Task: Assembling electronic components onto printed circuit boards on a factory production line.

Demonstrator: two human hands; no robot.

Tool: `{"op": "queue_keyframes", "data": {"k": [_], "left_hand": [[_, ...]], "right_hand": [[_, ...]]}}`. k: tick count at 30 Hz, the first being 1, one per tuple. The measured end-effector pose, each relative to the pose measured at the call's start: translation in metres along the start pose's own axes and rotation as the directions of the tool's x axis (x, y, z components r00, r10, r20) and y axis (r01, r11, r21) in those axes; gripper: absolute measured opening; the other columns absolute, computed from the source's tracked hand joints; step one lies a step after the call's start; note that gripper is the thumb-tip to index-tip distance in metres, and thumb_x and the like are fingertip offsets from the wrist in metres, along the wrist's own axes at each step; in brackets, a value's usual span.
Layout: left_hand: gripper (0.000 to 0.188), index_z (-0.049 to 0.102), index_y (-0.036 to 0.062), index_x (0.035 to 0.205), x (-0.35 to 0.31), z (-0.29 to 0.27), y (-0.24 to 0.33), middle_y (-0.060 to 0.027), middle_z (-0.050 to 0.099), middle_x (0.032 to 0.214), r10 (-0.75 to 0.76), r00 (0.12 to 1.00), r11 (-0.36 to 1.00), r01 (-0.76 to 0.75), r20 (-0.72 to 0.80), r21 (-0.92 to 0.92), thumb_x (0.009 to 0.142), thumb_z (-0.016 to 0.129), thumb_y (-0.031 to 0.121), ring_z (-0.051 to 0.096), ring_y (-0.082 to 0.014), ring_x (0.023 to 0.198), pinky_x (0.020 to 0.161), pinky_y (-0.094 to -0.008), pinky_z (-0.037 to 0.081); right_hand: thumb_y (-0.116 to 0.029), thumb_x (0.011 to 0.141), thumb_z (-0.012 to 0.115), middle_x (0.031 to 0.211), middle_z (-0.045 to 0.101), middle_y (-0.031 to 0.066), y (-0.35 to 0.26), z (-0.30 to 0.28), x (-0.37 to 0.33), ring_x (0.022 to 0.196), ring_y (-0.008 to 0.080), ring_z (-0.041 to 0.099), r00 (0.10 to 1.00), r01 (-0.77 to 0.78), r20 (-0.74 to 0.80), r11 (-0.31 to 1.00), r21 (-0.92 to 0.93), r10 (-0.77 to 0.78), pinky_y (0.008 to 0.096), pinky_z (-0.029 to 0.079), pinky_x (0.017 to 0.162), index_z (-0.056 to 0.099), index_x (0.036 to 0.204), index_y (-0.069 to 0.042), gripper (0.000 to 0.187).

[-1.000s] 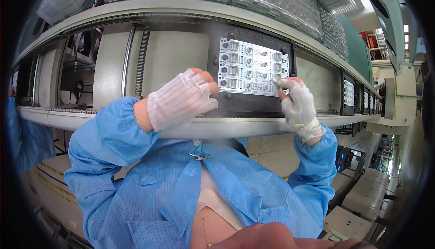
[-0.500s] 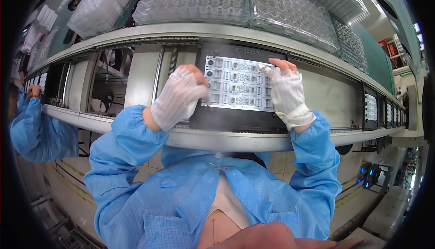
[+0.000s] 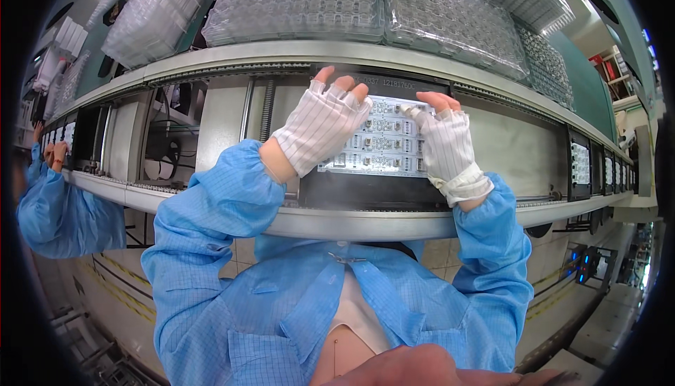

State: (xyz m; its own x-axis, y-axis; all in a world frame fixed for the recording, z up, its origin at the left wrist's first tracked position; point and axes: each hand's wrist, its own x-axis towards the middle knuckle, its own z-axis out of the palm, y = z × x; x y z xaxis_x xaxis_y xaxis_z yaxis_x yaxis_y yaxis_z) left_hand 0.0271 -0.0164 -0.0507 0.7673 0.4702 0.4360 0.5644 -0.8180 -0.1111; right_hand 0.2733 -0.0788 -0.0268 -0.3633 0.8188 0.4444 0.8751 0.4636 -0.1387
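Observation:
A white circuit board panel (image 3: 380,166) with rows of small components lies in a black carrier (image 3: 373,190) on the conveyor in front of me. My left hand (image 3: 325,124), in a white striped glove with bare fingertips, reaches over the panel's left part and hides its upper left corner. Its fingers are apart and stretched toward the carrier's far edge. At the panel's right edge is my right hand (image 3: 450,143), similarly gloved, its fingers bent but apart, with a white-covered digit over the board. Nothing held shows in either hand; what lies under the left palm is hidden.
Stacks of clear plastic trays (image 3: 295,10) stand beyond the far conveyor rail (image 3: 246,55). The near rail (image 3: 365,223) runs between me and the carrier. More loaded carriers (image 3: 580,164) sit at right. A co-worker's blue sleeve (image 3: 53,196) is at far left.
My left hand has moved right and away from me, from the panel's left edge to over its upper left part. My right hand stays at the panel's right edge.

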Motion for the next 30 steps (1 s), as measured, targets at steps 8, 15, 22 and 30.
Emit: {"op": "queue_keyframes", "data": {"k": [8, 15, 22, 30], "left_hand": [[0.043, 0.066, 0.0160, 0.115, -0.005, -0.006, 0.003, -0.0083, 0.055, 0.130, -0.004, 0.997, 0.999, 0.000, -0.076, -0.052, 0.074, 0.071, 0.006, 0.055, -0.0274, 0.120, 0.114, -0.0574, 0.034], [0.042, 0.067, 0.0181, 0.115, -0.013, -0.010, 0.010, -0.0054, 0.056, 0.131, 0.046, 0.998, 0.996, -0.043, 0.045, -0.072, 0.076, 0.068, 0.004, 0.054, -0.0257, 0.122, 0.118, -0.0602, 0.026], [0.042, 0.068, 0.0179, 0.113, -0.019, -0.018, -0.007, -0.0062, 0.063, 0.122, -0.001, 0.999, 0.985, -0.008, -0.048, -0.174, 0.074, 0.067, 0.001, 0.057, -0.0272, 0.119, 0.113, -0.0608, 0.030], [0.043, 0.068, 0.0150, 0.112, -0.021, -0.014, 0.023, -0.0067, 0.061, 0.124, 0.141, 0.990, 0.977, -0.136, 0.019, -0.162, 0.071, 0.070, 0.005, 0.056, -0.0261, 0.120, 0.113, -0.0658, 0.031]], "right_hand": [[-0.005, 0.080, 0.063, 0.123, 0.063, 0.0112, -0.009, 0.011, -0.019, 0.119, 0.0334, 0.057, 0.996, 0.064, 0.068, 0.985, -0.162, -0.053, 0.0447, 0.045, 0.100, 0.071, 0.117, -0.012, 0.038], [0.003, 0.075, 0.059, 0.126, 0.060, 0.0112, -0.013, -0.009, -0.030, 0.115, 0.0347, 0.057, 1.000, -0.004, -0.027, 1.000, 0.008, 0.004, 0.0450, 0.045, 0.097, 0.069, 0.120, -0.011, 0.048], [0.004, 0.071, 0.064, 0.124, 0.061, 0.0102, -0.018, -0.012, -0.050, 0.118, 0.0343, 0.056, 0.999, -0.033, 0.023, 0.998, -0.048, 0.034, 0.0453, 0.046, 0.098, 0.069, 0.120, -0.011, 0.051], [0.005, 0.074, 0.061, 0.124, 0.062, 0.0090, -0.022, -0.010, -0.050, 0.117, 0.0322, 0.056, 0.999, -0.049, 0.015, 0.997, -0.057, 0.050, 0.0436, 0.045, 0.097, 0.071, 0.120, -0.014, 0.051]]}}
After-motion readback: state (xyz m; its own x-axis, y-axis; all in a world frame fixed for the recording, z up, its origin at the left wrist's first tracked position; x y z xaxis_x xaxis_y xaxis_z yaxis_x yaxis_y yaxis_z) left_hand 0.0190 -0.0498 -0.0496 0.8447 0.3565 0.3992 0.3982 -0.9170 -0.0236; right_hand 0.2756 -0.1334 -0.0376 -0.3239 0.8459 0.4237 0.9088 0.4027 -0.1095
